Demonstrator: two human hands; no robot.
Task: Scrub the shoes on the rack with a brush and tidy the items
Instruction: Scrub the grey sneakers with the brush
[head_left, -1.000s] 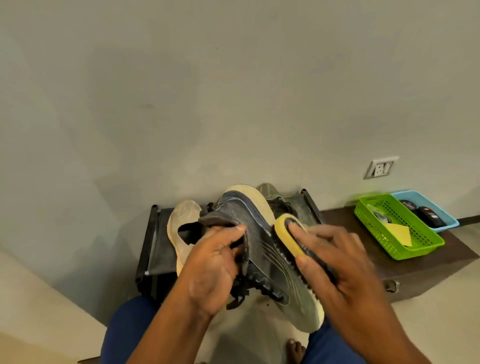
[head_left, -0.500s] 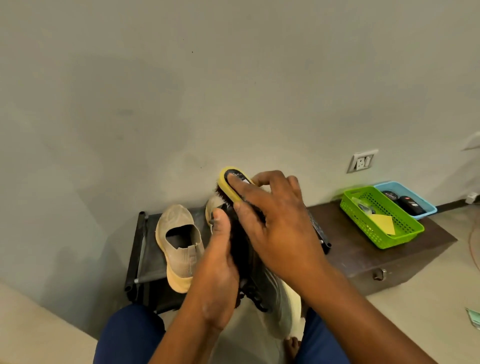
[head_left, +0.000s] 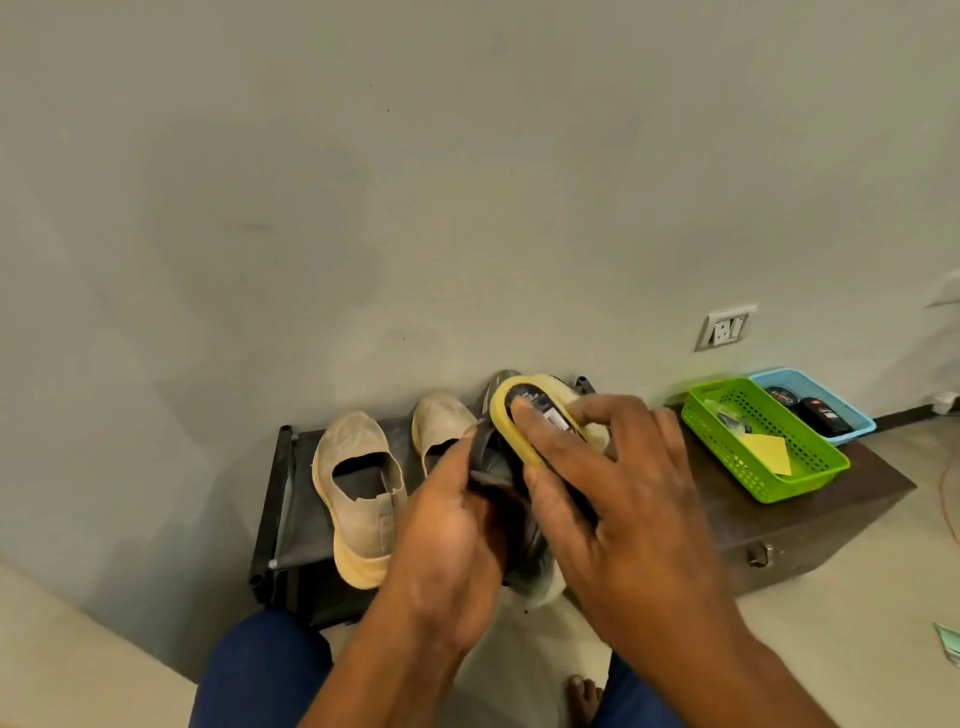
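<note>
Head view, left to right: two tan slip-on fabric shoes (head_left: 361, 493) sit on a low black metal shoe rack (head_left: 283, 499). Just right of them, the left hand (head_left: 447, 551) grips a dark grey knit sneaker (head_left: 496, 470) by its collar. The sneaker looks light and soft, so it probably needs firm bracing. The right hand (head_left: 618, 499) curls round a yellow oval scrubbing brush (head_left: 524, 423), pressing it on the sneaker. A green plastic basket (head_left: 810, 467) sits far right.

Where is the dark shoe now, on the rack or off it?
Off it: the left hand holds the dark shoe up in front of the rack while the right hand presses the brush on it.
</note>
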